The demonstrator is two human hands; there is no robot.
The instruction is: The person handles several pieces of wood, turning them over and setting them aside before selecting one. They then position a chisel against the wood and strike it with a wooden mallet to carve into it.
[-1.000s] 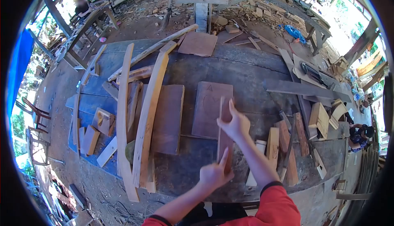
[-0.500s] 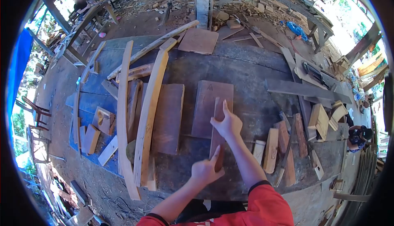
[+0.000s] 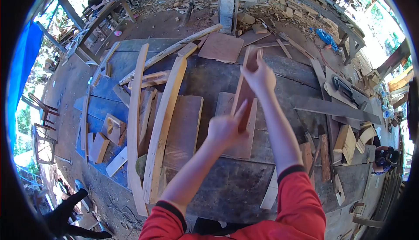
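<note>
My right hand (image 3: 261, 79) is wrapped around the far part of a long, narrow reddish-brown wooden block (image 3: 241, 92). Closed at its near end is my left hand (image 3: 226, 131), with part of the reddish wood showing by the fingers. The block slants away from me over a flat brown wooden panel (image 3: 239, 147) on the dark worktable (image 3: 209, 183). Whether its underside touches the panel cannot be made out. Left of the panel lies another flat brown board (image 3: 185, 124).
Long pale timbers (image 3: 166, 131) lie on the left, near several small wood blocks (image 3: 99, 147). A handsaw (image 3: 334, 108) rests on the right among wood offcuts (image 3: 345, 143). A person (image 3: 386, 159) is at the far right. A dark shape (image 3: 65, 218) appears at lower left.
Both hands have moved away from me with the wooden block, and its far end now reaches past the panel. The view has shifted slightly, and a dark shape has appeared at lower left.
</note>
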